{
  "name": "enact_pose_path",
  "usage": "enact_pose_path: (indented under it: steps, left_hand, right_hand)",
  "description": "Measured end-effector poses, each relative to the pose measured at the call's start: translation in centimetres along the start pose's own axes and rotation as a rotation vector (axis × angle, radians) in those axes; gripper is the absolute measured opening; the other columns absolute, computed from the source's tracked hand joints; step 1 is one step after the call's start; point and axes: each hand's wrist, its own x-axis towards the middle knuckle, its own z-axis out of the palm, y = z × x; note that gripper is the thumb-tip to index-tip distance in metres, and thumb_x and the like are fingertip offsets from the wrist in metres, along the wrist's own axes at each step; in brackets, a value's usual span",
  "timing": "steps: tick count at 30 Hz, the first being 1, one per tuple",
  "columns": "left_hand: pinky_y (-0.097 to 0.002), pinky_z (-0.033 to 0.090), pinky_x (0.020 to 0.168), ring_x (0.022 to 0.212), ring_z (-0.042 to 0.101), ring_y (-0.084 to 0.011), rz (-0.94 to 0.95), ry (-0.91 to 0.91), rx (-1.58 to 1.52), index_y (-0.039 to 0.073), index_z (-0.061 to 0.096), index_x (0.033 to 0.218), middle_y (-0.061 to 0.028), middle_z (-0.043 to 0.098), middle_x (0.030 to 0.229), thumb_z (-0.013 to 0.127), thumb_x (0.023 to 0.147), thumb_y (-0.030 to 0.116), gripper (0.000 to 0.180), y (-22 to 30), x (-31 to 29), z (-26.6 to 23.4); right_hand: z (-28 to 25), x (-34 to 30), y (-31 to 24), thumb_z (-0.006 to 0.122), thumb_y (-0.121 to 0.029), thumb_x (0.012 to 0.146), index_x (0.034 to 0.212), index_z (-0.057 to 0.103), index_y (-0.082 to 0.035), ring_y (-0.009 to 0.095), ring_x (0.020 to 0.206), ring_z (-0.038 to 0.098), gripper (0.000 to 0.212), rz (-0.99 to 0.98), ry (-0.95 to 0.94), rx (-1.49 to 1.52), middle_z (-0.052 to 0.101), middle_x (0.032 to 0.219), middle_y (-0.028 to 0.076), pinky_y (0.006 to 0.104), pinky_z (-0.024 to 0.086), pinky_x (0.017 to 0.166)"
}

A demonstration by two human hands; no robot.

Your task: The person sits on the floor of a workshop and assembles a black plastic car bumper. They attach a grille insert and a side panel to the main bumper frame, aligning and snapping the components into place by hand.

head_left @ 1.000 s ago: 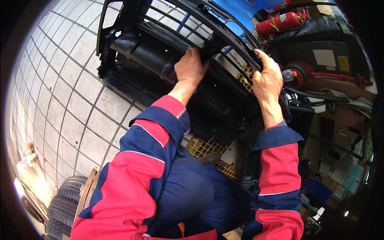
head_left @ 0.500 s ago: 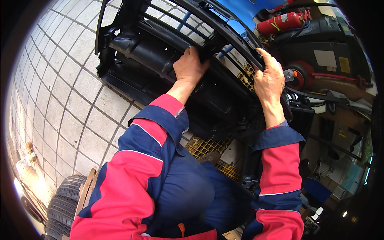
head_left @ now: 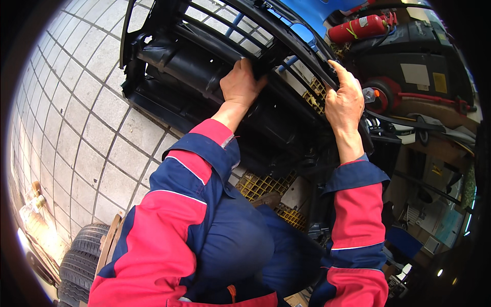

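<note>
A large black plastic car bumper (head_left: 186, 64), seen from its hollow inner side, lies at a slant in front of me, with slatted openings along its far side. My left hand (head_left: 239, 84) is closed on a bar at its middle; the fingertips are hidden behind the plastic. At the bumper's right end, my right hand (head_left: 346, 102) grips the edge, index finger laid along the rim and the other fingers curled out of sight. Beyond the bumper, part of a glossy blue panel (head_left: 307, 9) shows at the top.
Stacked tyres (head_left: 84, 250) stand at the lower left on grey tiles (head_left: 97, 117). Yellow floor grating (head_left: 255, 187) shows under the bumper. On the right are a red fire extinguisher (head_left: 358, 29), a dark machine (head_left: 409, 61) with a red handle, and a small clear bottle (head_left: 369, 95).
</note>
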Motion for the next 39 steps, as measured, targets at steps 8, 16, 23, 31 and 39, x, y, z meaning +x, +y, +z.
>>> enact_pose_path:
  steps: [8,16,23,31,39]
  left_hand:
    - [-0.0557,0.064,0.079,0.099,0.081,-0.0442,0.008,0.042,-0.026,0.008,0.067,0.119,-0.0155,0.08,0.115,0.095,0.088,0.054,0.062,0.9,1.1,0.3]
    - [-0.0565,0.064,0.079,0.1,0.081,-0.0449,-0.024,-0.005,-0.024,0.009,0.065,0.121,-0.0157,0.08,0.117,0.095,0.089,0.054,0.063,-0.1,0.3,0.5]
    - [-0.0573,0.063,0.079,0.101,0.081,-0.0455,-0.005,0.0,-0.025,0.009,0.065,0.121,-0.0157,0.08,0.117,0.093,0.09,0.053,0.061,0.4,1.0,0.4]
    - [-0.0572,0.063,0.08,0.102,0.08,-0.0464,-0.056,-0.051,-0.018,0.008,0.067,0.118,-0.0165,0.08,0.118,0.091,0.094,0.052,0.055,0.5,1.1,0.2]
    - [-0.0509,0.061,0.088,0.1,0.078,-0.0383,-0.32,0.098,-0.154,0.01,0.071,0.112,-0.0127,0.077,0.107,0.087,0.099,0.034,0.031,-5.8,-5.3,-5.6]
  right_hand:
    - [0.2,-0.3,-0.3,0.076,0.004,0.088,0.148,0.079,-0.016,0.037,0.125,0.074,0.064,-0.021,0.035,-0.014,0.08,0.124,0.011,0.049,0.062,0.111]
    - [0.2,0.0,-0.2,0.076,0.005,0.088,0.149,0.078,-0.016,0.037,0.123,0.075,0.065,-0.011,0.003,-0.01,0.081,0.126,0.011,0.0486,0.061,0.113]
    - [0.2,-0.1,-0.3,0.076,0.006,0.086,0.15,0.078,-0.015,0.036,0.124,0.074,0.067,-0.026,0.034,-0.003,0.081,0.126,0.011,0.0477,0.061,0.114]
    - [0.5,0.2,-0.2,0.078,0.006,0.086,0.15,0.077,-0.014,0.037,0.122,0.074,0.067,-0.001,-0.006,-0.013,0.08,0.125,0.012,0.0477,0.061,0.113]
    - [0.3,0.1,-0.4,0.078,0.008,0.085,0.147,0.078,-0.014,0.038,0.117,0.074,0.065,-0.079,0.056,-0.051,0.079,0.121,0.012,0.0486,0.063,0.107]
